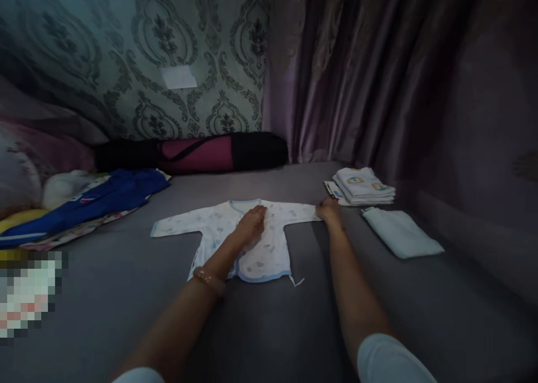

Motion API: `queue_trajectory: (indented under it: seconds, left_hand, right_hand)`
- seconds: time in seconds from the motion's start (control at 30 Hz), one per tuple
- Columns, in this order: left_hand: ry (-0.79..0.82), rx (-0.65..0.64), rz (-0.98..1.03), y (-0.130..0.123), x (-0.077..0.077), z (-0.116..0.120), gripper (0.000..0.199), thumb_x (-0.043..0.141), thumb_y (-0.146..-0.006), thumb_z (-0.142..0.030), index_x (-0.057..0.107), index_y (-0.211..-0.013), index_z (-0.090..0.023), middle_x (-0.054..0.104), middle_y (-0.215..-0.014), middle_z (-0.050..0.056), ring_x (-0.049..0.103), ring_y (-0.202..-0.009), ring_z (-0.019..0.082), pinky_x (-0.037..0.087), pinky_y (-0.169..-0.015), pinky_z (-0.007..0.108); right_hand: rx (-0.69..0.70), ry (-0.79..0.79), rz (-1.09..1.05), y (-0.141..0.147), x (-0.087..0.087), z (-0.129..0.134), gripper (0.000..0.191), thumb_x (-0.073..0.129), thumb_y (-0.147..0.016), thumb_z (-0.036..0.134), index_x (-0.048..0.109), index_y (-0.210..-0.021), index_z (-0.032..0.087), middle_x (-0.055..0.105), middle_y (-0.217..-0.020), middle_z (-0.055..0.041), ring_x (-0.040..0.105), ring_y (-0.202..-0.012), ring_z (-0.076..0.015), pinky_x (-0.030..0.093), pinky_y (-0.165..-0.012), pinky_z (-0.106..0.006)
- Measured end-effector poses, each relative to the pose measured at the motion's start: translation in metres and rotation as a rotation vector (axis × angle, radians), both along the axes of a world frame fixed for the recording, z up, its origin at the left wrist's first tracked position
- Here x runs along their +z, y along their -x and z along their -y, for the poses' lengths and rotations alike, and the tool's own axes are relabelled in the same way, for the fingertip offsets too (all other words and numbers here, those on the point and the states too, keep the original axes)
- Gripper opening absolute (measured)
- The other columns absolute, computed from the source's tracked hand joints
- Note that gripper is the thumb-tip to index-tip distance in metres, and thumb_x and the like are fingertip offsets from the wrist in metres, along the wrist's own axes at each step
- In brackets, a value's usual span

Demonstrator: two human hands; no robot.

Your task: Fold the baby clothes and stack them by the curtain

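Observation:
A small white baby shirt point(269, 254) with pale blue prints and blue edging lies spread on the grey sheet, both sleeves stretched out sideways. My left hand point(252, 224) rests flat on the upper chest of the shirt, fingers extended. At the end of the right-hand sleeve, my right hand point(330, 210) is closed on the cuff. A thin white tie sticks out from the lower right corner of the shirt. A bracelet circles my left wrist.
Folded white cloths point(363, 184) and a folded pale cloth point(401, 233) lie at right. Blue clothing point(121, 190) lies at left. A black and magenta bag point(202, 153) runs along the patterned wall; curtains point(357, 75) hang at the right.

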State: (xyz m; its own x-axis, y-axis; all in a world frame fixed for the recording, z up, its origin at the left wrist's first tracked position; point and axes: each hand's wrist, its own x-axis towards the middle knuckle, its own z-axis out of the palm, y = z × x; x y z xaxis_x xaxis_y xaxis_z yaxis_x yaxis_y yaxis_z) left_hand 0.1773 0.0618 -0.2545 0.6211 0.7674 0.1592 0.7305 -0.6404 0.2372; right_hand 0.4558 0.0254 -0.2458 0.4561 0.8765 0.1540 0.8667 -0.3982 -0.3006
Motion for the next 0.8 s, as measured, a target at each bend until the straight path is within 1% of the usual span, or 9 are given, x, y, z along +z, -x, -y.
queue_trajectory:
  seconds: [0.1,0.17,0.23,0.37,0.47,0.6,0.7,0.8]
  left_hand:
    - [-0.009,0.034,-0.058,-0.015,0.003,0.001,0.046,0.029,-0.092,-0.017,0.047,-0.133,-0.012,0.049,-0.141,0.012,0.04,-0.134,0.02,0.027,-0.114,0.039]
    - [-0.026,0.054,-0.071,-0.024,0.003,0.003,0.045,0.028,-0.094,-0.021,0.045,-0.135,-0.014,0.048,-0.141,0.011,0.038,-0.135,0.019,0.022,-0.115,0.042]
    - [-0.038,0.071,-0.078,-0.031,-0.001,0.003,0.046,0.026,-0.096,-0.025,0.044,-0.137,-0.015,0.047,-0.142,0.011,0.036,-0.136,0.018,0.021,-0.116,0.041]
    - [-0.043,0.102,-0.046,-0.038,-0.012,0.002,0.049,0.023,-0.097,-0.03,0.041,-0.139,-0.011,0.042,-0.146,0.012,0.034,-0.137,0.02,0.022,-0.116,0.039]
    - [-0.064,0.116,-0.024,-0.039,-0.02,0.002,0.053,0.02,-0.097,-0.034,0.039,-0.141,-0.011,0.039,-0.148,0.012,0.032,-0.138,0.021,0.022,-0.115,0.04]
    - [-0.097,0.117,-0.034,-0.04,-0.025,0.003,0.054,0.018,-0.097,-0.036,0.037,-0.143,-0.014,0.037,-0.149,0.01,0.029,-0.14,0.022,0.022,-0.115,0.042]
    - [-0.088,0.124,-0.062,-0.041,-0.023,0.005,0.055,0.019,-0.097,-0.035,0.035,-0.145,-0.015,0.035,-0.15,0.01,0.028,-0.14,0.023,0.022,-0.115,0.044]
    - [-0.062,0.122,-0.068,-0.042,-0.019,0.007,0.056,0.018,-0.096,-0.036,0.034,-0.145,-0.013,0.034,-0.15,0.011,0.027,-0.141,0.024,0.022,-0.115,0.045]
  right_hand:
    - [-0.082,0.039,-0.085,-0.001,0.0,-0.002,0.043,0.046,-0.076,0.017,0.068,-0.111,0.004,0.066,-0.107,-0.025,0.061,-0.105,-0.033,0.045,-0.089,-0.042]
    - [-0.117,0.049,-0.146,-0.001,0.003,-0.004,0.039,0.047,-0.074,0.014,0.071,-0.105,0.007,0.068,-0.102,-0.023,0.064,-0.098,-0.0323,0.048,-0.083,-0.041]
    - [-0.131,0.04,-0.201,-0.003,0.006,-0.006,0.034,0.05,-0.072,0.014,0.074,-0.096,0.011,0.07,-0.094,-0.0196,0.065,-0.092,-0.0309,0.049,-0.078,-0.039]
    - [-0.112,-0.045,-0.32,-0.008,0.013,-0.009,0.025,0.053,-0.07,0.021,0.073,-0.082,0.011,0.069,-0.074,-0.0124,0.065,-0.077,-0.0258,0.049,-0.065,-0.031]
    - [-0.083,-0.138,-0.433,-0.01,0.015,-0.011,0.027,0.051,-0.074,0.027,0.07,-0.082,0.009,0.066,-0.067,-0.0063,0.063,-0.069,-0.0202,0.046,-0.056,-0.024]
    - [-0.067,-0.238,-0.577,-0.009,0.019,-0.011,0.027,0.05,-0.077,0.029,0.066,-0.087,0.01,0.063,-0.065,-0.0034,0.061,-0.062,-0.0161,0.042,-0.049,-0.02]
    - [-0.054,-0.273,-0.673,-0.005,0.029,-0.009,0.022,0.051,-0.078,0.026,0.064,-0.087,0.011,0.062,-0.061,-0.002,0.06,-0.057,-0.0143,0.043,-0.048,-0.019]
    - [-0.025,-0.268,-0.75,0.001,0.046,-0.005,0.017,0.051,-0.079,0.023,0.064,-0.082,0.013,0.061,-0.058,-0.0007,0.057,-0.051,-0.0123,0.045,-0.047,-0.019]
